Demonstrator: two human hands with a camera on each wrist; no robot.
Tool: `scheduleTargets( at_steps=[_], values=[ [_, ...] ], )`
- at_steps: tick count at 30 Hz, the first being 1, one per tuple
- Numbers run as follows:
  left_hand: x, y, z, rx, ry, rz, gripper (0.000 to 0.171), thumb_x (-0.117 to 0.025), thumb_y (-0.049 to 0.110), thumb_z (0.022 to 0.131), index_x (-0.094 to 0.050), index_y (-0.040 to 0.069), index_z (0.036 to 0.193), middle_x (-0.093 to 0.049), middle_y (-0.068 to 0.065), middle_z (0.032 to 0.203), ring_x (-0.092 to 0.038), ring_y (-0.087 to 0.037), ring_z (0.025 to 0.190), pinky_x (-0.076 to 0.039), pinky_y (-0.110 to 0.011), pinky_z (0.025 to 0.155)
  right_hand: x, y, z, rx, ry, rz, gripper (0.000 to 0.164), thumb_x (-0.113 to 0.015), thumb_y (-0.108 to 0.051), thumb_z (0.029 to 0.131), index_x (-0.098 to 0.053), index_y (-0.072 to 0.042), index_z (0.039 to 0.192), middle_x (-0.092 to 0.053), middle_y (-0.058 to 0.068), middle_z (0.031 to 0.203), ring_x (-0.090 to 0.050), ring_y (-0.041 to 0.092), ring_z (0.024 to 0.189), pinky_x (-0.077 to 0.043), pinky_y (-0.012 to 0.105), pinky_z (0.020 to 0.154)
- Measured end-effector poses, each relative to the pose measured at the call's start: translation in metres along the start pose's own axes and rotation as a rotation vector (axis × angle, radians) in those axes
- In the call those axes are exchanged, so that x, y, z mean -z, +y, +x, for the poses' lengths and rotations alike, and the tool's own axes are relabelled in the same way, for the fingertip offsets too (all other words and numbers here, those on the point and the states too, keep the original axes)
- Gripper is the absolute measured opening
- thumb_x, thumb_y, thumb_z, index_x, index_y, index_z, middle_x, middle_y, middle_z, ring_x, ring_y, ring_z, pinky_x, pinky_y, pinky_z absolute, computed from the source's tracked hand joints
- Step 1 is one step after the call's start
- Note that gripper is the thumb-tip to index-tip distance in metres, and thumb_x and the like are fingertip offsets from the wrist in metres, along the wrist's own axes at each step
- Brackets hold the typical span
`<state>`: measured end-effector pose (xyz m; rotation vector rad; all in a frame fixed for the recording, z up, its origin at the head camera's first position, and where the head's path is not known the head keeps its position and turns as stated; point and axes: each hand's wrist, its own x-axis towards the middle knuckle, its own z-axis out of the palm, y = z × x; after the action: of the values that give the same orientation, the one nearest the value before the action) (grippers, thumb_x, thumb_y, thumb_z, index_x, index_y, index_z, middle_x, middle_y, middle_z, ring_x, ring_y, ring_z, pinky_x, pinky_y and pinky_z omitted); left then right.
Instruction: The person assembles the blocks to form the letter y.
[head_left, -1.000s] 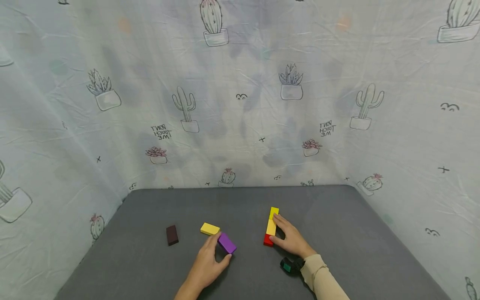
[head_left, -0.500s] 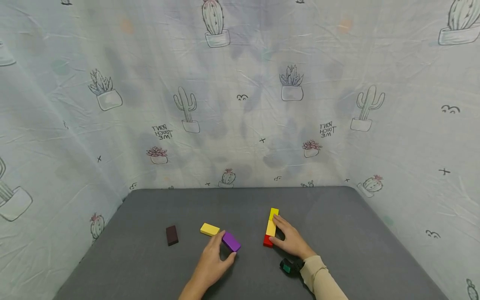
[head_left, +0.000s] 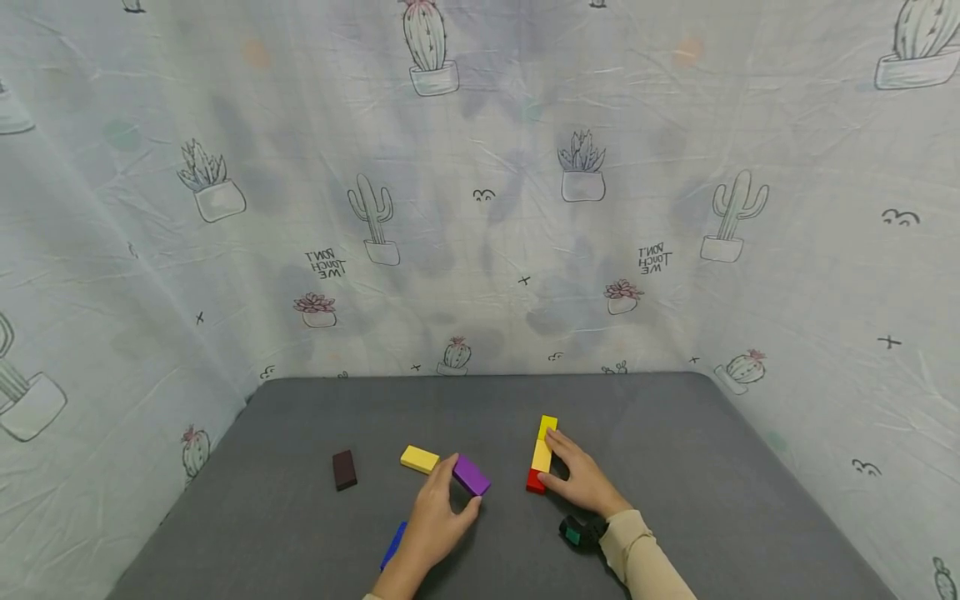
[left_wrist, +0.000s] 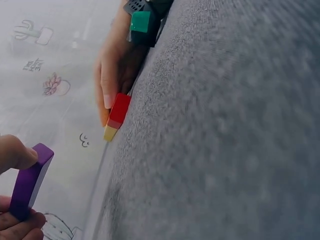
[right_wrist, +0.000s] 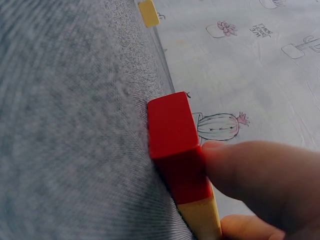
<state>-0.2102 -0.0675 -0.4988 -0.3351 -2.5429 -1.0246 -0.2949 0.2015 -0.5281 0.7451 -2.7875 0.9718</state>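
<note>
My left hand (head_left: 437, 518) pinches a purple block (head_left: 471, 475) between thumb and fingertips. In the left wrist view that purple block (left_wrist: 31, 182) appears lifted off the table. My right hand (head_left: 585, 477) rests along the right side of a row of blocks lying end to end. A red block (head_left: 536, 481) forms the near end, a yellow block (head_left: 542, 457) lies in the middle and another yellow block (head_left: 549, 425) at the far end. In the right wrist view the thumb touches the side of the red block (right_wrist: 175, 127), with a finger beyond it at the yellow one.
A loose yellow block (head_left: 420, 459) lies just beyond my left hand. Farther left is a dark brown block (head_left: 344, 471). A blue block (head_left: 393, 546) is partly hidden by my left wrist. Patterned cloth (head_left: 480, 250) hangs around the grey table (head_left: 645, 417).
My left hand has moved right and slightly away with the purple block, closer to the row. The blue block has come into view beside the left wrist. My right hand has stayed put.
</note>
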Motion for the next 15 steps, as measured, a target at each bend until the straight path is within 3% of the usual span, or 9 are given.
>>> scheduleTargets(
  at_steps=[15],
  values=[
    [-0.020, 0.011, 0.014, 0.029, -0.019, -0.056, 0.067, -0.074, 0.022, 0.079, -0.045, -0.004, 0.134, -0.054, -0.019, 0.128, -0.055, -0.034, 0.117, -0.047, -0.048, 0.095, -0.001, 0.000, 0.001, 0.004, 0.009, -0.021, 0.072, -0.063, -0.042, 0.087, -0.040, -0.002, 0.143, -0.036, 0.014, 0.150, -0.032, 0.036, 0.138, -0.031, 0.057, 0.108]
  ],
)
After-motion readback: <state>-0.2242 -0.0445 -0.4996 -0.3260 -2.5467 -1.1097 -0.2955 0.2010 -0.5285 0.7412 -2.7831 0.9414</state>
